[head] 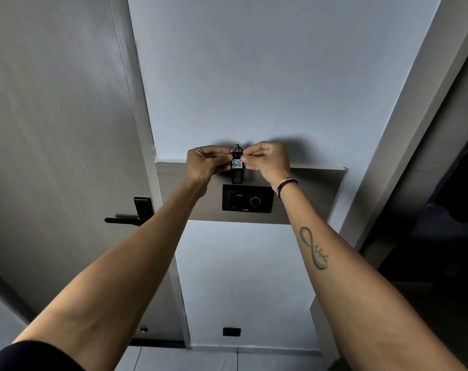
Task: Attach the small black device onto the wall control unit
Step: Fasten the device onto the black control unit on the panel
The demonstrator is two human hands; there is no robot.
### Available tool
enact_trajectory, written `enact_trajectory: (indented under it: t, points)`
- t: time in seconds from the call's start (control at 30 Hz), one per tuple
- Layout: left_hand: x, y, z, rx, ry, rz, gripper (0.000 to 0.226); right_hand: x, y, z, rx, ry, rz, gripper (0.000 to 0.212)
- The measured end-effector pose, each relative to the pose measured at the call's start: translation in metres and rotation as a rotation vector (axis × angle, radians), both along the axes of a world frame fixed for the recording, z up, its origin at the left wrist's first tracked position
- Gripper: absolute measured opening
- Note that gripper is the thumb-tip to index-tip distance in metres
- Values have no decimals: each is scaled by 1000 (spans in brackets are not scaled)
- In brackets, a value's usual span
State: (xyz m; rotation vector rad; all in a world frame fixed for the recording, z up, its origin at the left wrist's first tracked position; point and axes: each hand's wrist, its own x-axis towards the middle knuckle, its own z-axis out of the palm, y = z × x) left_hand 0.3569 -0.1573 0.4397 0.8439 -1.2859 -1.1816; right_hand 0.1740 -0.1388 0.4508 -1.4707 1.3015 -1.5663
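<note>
Both arms reach up and forward to the wall; left hand (204, 163) and right hand (267, 162) meet at the small black device (237, 167), each pinching it between thumb and fingertips from its own side; device hangs upright between the hands, white label with dark marks facing the camera, a metal ring or clip at its top, probably a key-ring loop but too small to be sure; its lower black end shows below the fingers and sits just above the control unit (247, 198), whether touching it I cannot tell; control unit is a black rectangular plate with a round dial on its right half and a darker panel on its left, mounted on a wood-grain panel (316, 195) that runs across the pale wall (254, 76); right wrist wears a dark and light wristband (286, 184); right forearm carries an infinity-shaped tattoo (314, 249); door (53, 129) stands to the left, with a black handle (132, 214) level with the control unit; a small black socket (231, 331) sits low on the wall near the tiled floor (200, 360); dark sleeve edge at the bottom left corner; dark opening at the far right.
</note>
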Motion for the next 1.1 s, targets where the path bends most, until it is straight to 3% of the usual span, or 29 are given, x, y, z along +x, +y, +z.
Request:
enact_trajectory:
  t: [0.4,0.57,0.7,0.87,1.1]
  points:
    - [-7,-2,-4,-47,9,26,13,-2,1,-3,-13,-36,-8,16]
    - [-9,0,-17,-78,-39,59,23,-3,1,-15,-15,87,-79,16]
    - [-12,-1,-29,-98,-84,116,17,-5,-1,-27,-39,247,-167,12]
    - [-18,-1,-43,-110,-177,186,24,-6,1,-39,-28,321,-207,13]
    - [-19,1,-53,-152,-336,250,16,-3,8,-50,-30,414,-237,14]
